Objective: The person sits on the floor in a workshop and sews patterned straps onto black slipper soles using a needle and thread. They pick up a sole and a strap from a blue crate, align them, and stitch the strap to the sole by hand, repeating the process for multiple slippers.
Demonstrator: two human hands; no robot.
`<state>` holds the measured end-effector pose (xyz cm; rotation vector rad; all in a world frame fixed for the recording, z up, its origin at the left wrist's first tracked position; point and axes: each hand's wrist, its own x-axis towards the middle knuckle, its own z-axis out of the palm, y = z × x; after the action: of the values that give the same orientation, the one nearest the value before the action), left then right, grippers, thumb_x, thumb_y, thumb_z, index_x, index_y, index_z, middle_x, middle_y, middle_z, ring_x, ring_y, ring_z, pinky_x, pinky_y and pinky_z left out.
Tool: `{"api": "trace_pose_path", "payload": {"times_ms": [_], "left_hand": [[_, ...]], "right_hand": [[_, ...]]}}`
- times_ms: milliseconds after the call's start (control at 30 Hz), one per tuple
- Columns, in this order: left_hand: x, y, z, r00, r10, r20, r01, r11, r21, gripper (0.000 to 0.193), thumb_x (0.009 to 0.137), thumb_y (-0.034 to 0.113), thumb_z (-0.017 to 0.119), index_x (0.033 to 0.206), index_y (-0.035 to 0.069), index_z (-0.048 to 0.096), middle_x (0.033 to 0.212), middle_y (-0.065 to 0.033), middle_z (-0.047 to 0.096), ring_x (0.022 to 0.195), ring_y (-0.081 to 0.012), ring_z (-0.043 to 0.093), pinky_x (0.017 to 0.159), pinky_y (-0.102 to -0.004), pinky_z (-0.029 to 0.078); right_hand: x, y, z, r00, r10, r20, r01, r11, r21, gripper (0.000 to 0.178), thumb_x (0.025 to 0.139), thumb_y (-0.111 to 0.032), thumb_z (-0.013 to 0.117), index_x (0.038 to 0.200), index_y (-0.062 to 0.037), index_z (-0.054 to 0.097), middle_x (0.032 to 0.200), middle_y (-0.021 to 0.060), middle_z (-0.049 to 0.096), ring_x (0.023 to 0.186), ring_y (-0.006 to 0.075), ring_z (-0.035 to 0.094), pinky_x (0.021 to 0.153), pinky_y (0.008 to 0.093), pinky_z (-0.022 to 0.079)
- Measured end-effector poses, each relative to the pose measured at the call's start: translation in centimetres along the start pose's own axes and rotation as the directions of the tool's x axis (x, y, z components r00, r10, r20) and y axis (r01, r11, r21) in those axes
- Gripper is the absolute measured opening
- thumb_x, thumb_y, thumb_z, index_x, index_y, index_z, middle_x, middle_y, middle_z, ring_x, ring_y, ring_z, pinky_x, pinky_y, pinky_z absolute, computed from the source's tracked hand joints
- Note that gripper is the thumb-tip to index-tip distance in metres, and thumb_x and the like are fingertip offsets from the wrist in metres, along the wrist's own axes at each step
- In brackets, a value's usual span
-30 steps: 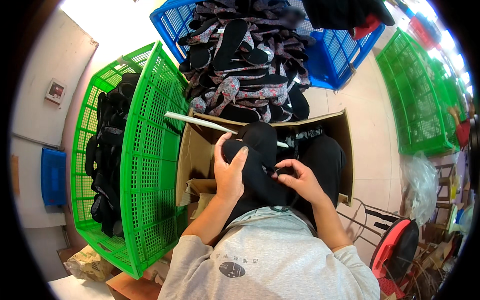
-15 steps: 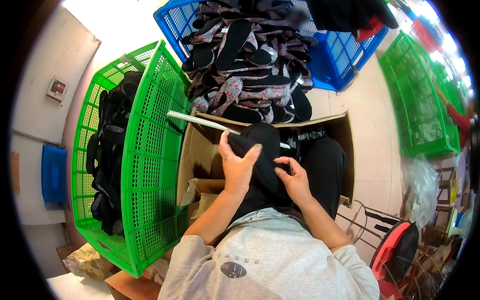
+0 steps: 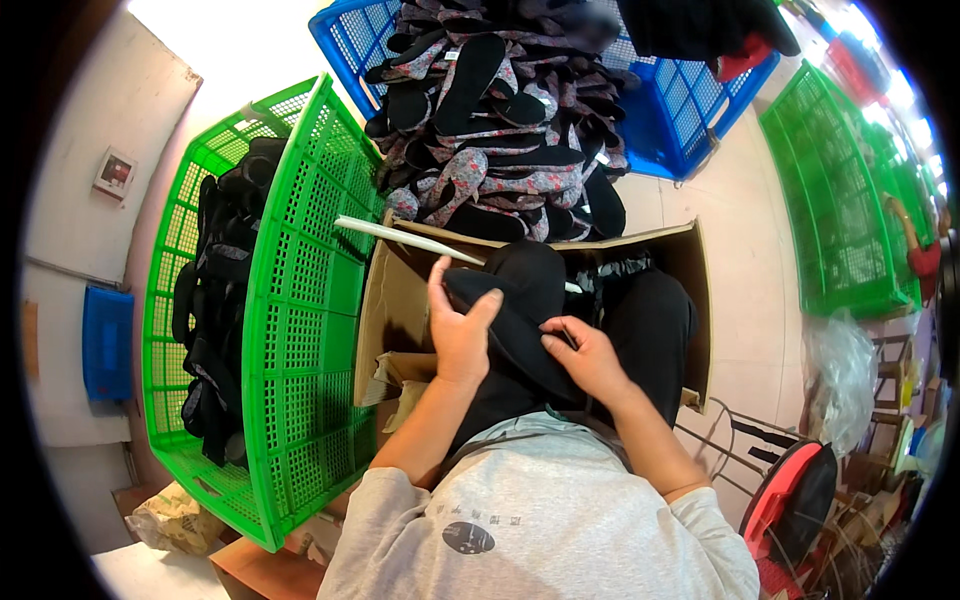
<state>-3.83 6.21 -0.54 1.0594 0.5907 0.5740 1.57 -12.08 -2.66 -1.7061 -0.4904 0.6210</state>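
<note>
A black slipper (image 3: 522,343), its dark sole side showing, lies slantwise across my lap over my black trousers. My left hand (image 3: 462,328) is closed on its upper left end, with the thumb on top and the fingers round the outer edge. At its right edge my right hand (image 3: 584,352) pinches with thumb and fingertips. The slipper's black blends into the trousers, so its lower end is hard to make out. Beyond my knees a white rod (image 3: 410,236) lies across an open cardboard box (image 3: 705,318).
Slippers with black soles and floral uppers (image 3: 530,185) are heaped in front, by a blue crate (image 3: 660,130). A green crate (image 3: 310,330) with black slippers stands close at left. Another green crate (image 3: 840,230), a person's arm (image 3: 905,225) and a red-black round item (image 3: 795,500) are at right.
My left hand has shifted slightly left and down, tilting the slipper so more of its surface shows. The right hand has moved a little left along the slipper's edge.
</note>
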Motion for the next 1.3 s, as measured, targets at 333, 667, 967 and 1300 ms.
{"api": "trace_pose_path", "payload": {"times_ms": [333,667,967,1300], "left_hand": [[1.5,1.7,-3.2,0.918,-0.367,-0.15,0.318,0.907,-0.275,0.066,0.087,0.015,0.067,0.146,0.014,0.038,0.12,-0.0089,0.056,0.104,-0.0236,0.061,0.087,-0.0425,0.054],[1.4,6.1,-4.0,0.554,0.158,0.818,-0.788,0.416,0.454,0.04,0.069,-0.012,0.053,0.102,0.004,0.069,0.104,-0.0159,0.067,0.093,-0.0316,0.066,0.083,-0.0384,0.054],[0.0,5.0,-1.2,0.045,-0.63,0.775,-0.177,0.759,0.627,0.028,0.082,0.016,0.076,0.081,0.002,0.052,0.076,-0.0033,0.042,0.073,-0.0097,0.037,0.067,-0.0288,0.038],[-3.8,3.8,-0.1,0.034,-0.534,0.845,-0.216,0.821,0.528,0.036,0.09,0.028,0.073,0.102,-0.003,0.059,0.091,-0.0109,0.053,0.088,-0.0185,0.053,0.08,-0.0327,0.046]], "right_hand": [[1.1,-2.3,-2.7,0.99,-0.141,0.02,0.118,0.891,0.439,0.021,0.097,-0.014,0.065,0.114,-0.0019,0.065,0.107,-0.0004,0.064,0.096,0.0065,0.056,0.087,0.0238,0.046],[2.0,-4.6,-2.3,0.91,-0.288,0.298,0.12,0.871,0.476,0.015,0.099,-0.013,0.063,0.108,-0.0024,0.068,0.1,-0.0013,0.067,0.089,0.0058,0.058,0.082,0.0229,0.046],[0.8,-6.1,-2.5,0.722,-0.564,0.4,0.465,0.824,0.323,0.014,0.092,-0.002,0.065,0.105,-0.0044,0.07,0.08,0.0037,0.067,0.06,0.0091,0.052,0.059,0.0234,0.043],[-0.7,-4.3,-1.7,0.708,-0.622,0.335,0.465,0.767,0.442,0.01,0.092,-0.004,0.066,0.1,-0.0033,0.071,0.083,0.009,0.071,0.063,0.0183,0.063,0.058,0.028,0.047]]}}
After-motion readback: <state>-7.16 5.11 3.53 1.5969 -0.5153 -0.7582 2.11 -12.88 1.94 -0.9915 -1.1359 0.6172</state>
